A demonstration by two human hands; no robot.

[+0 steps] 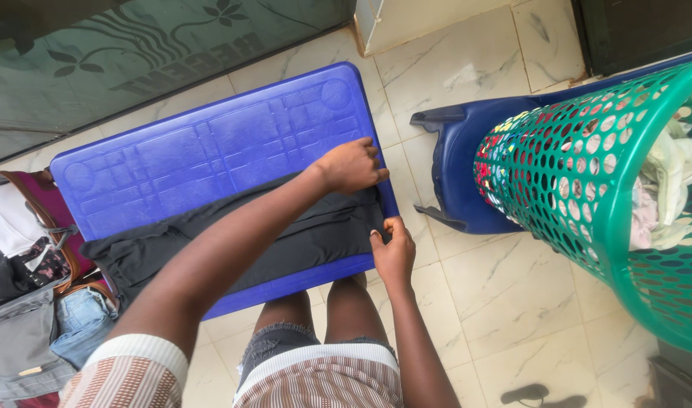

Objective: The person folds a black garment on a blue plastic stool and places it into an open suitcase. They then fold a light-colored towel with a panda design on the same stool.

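A black garment [232,245] lies stretched across the near side of a blue plastic table [202,143]. My left hand [353,165] reaches across my body and presses on the garment's right end, fingers curled on the cloth. My right hand [393,248] pinches the same end at the table's right edge, just below the left hand. Both hands grip the cloth.
A green perforated laundry basket [587,189] full of clothes rests on a blue plastic chair [455,162] at the right. A pile of clothes and bags [36,287] sits at the left. A glass door [134,45] runs behind the table. Sandals [538,395] lie on the tile floor.
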